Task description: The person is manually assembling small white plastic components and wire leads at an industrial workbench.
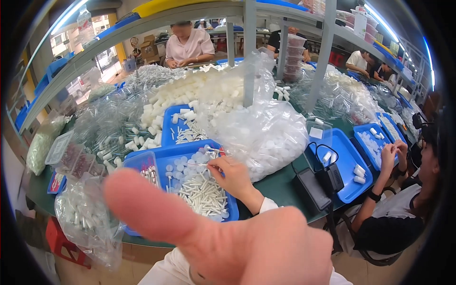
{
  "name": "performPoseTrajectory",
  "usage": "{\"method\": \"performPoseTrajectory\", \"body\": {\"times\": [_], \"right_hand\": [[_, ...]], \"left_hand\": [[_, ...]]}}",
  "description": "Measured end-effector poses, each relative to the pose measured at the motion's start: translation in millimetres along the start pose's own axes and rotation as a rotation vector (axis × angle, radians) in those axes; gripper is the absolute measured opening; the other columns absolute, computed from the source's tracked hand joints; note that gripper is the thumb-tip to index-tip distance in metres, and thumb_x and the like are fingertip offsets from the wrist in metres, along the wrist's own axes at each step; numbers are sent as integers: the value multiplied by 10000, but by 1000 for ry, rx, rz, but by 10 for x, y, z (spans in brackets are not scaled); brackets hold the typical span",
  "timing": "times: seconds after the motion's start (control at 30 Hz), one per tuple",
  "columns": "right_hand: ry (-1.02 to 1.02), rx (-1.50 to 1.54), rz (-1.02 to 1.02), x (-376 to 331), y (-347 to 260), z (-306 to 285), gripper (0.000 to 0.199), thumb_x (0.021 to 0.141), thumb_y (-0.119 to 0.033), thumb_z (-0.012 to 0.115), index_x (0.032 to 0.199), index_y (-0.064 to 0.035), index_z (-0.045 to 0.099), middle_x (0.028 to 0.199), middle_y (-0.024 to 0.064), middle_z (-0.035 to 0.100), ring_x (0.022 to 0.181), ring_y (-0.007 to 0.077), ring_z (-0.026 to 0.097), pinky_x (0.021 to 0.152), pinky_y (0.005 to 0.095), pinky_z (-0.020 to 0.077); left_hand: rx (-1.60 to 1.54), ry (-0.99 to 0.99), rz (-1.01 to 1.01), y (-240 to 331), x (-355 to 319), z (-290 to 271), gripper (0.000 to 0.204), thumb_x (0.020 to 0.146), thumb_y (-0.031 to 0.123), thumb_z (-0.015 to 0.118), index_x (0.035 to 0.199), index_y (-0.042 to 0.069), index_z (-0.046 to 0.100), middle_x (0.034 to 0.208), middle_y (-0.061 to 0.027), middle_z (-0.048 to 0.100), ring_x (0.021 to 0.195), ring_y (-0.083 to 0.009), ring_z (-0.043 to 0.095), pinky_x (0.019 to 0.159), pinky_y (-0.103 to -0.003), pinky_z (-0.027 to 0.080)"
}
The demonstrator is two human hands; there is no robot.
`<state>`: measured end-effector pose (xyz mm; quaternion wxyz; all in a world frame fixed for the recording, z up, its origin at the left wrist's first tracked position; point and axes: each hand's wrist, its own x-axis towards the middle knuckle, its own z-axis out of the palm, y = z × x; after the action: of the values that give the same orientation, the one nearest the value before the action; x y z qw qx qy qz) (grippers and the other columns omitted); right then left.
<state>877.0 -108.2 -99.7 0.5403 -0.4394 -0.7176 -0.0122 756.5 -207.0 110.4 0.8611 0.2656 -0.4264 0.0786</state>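
Observation:
My left hand (pixel 247 242) looms large and close in front, its thumb stretched out to the left, away from the folded hand. Its other fingers are mostly hidden, and nothing shows in its grasp. Beyond it, my right hand (pixel 233 176) reaches over a blue tray (pixel 232 209), fingertips pinched on a thin white stick (pixel 198 164). Under that hand lie many short white tubes (pixel 202 194) and translucent round caps (pixel 178 167). A clear box (pixel 148 166) with small pink-and-white pieces sits at the tray's left, partly covered by my thumb.
Behind stands another blue tray (pixel 167 130) below heaped white cylinders (pixel 171 95). A large clear bag (pixel 273 142) bulges beside my right hand. Right are a black power adapter (pixel 311 187), a blue tray (pixel 344 147) and a co-worker (pixel 394 209). Grey shelf posts (pixel 249 57) rise ahead.

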Motion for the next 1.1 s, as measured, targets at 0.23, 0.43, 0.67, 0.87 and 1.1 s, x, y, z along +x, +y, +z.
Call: {"method": "performPoseTrajectory", "body": {"times": [0.23, 0.43, 0.67, 0.87, 1.1], "right_hand": [[-6, 11, 17, -16, 5, 18, 80, 804, -104, 666, 855, -100, 605, 742, 74, 626, 694, 275, 617, 577, 363, 476], [0, 23, 9, 7, -34, 58, 76, 807, -108, 665, 849, -104, 602, 753, 73, 630, 699, 270, 621, 572, 361, 480], [23, -35, 11, -5, 4, 42, 93, 785, -69, 674, 855, -94, 617, 744, 72, 637, 662, 251, 629, 565, 334, 483], [126, -132, -22, -5, -9, 151, 112, 757, -39, 681, 840, -90, 624, 750, 74, 640, 655, 259, 627, 566, 332, 488], [-45, -380, -20, -11, 68, 149, 89, 738, -113, 679, 797, -120, 612, 769, 68, 621, 744, 270, 623, 606, 368, 489]], "left_hand": [[114, -59, -30, 39, 28, -52, 614, 959, 550, 385, 705, 46, 627, 523, -57, 472, 407, -171, 420, 660, -434, 480], [190, -110, -34, 46, 27, -115, 594, 957, 544, 399, 723, 50, 631, 547, -57, 488, 424, -174, 435, 672, -444, 478], [288, -169, -40, 56, -12, -189, 570, 954, 537, 416, 743, 55, 636, 574, -58, 508, 444, -176, 452, 687, -455, 475], [414, -219, -35, 42, -82, -90, 550, 952, 530, 430, 760, 59, 640, 598, -58, 525, 460, -179, 467, 700, -464, 473], [1037, 667, -196, 30, -1402, 278, 305, 886, 294, 628, 963, 2, 674, 693, -30, 636, 567, -153, 590, 1041, -422, 367]]}}
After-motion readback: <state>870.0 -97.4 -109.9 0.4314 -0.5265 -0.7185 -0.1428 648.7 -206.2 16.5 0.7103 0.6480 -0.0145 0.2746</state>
